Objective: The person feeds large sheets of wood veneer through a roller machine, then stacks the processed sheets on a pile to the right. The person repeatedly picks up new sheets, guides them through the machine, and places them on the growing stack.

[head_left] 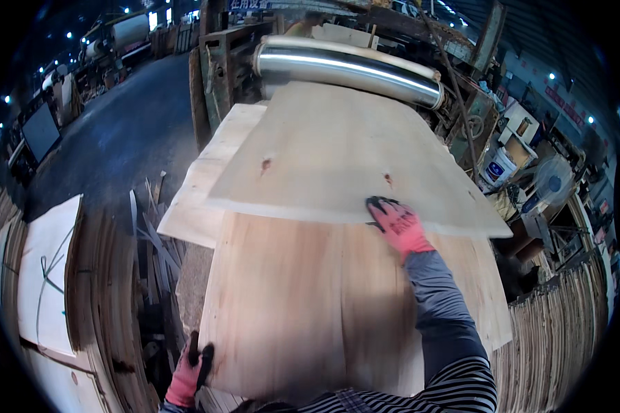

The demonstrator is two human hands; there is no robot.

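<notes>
From the head camera, the right hand (398, 224), in a red glove with black fingertips, reached far forward and gripped the near edge of the upper veneer sheet (337, 151), fingers curled over that edge. This pale sheet lay in the middle of the scene, its far end just under the steel roller (351, 69) of the machine (217, 76) and its near edge overlapping a lower, redder sheet (303, 310).

The left hand (189, 368), gloved the same, sat near and to the left, its fingers closed on the near left corner of the lower sheet. That sheet ran from the person's chest out to the upper one and rested on a stack.

Another pale sheet (196, 193) stuck out to the left beneath the upper one. Thin wood strips (151, 234) lay scattered on the left, beside a further stack (48, 275) of veneer. On the right, stacked sheet edges (558, 323) showed, with a white bucket (499, 168) far right and a dark floor (124, 138) far left.
</notes>
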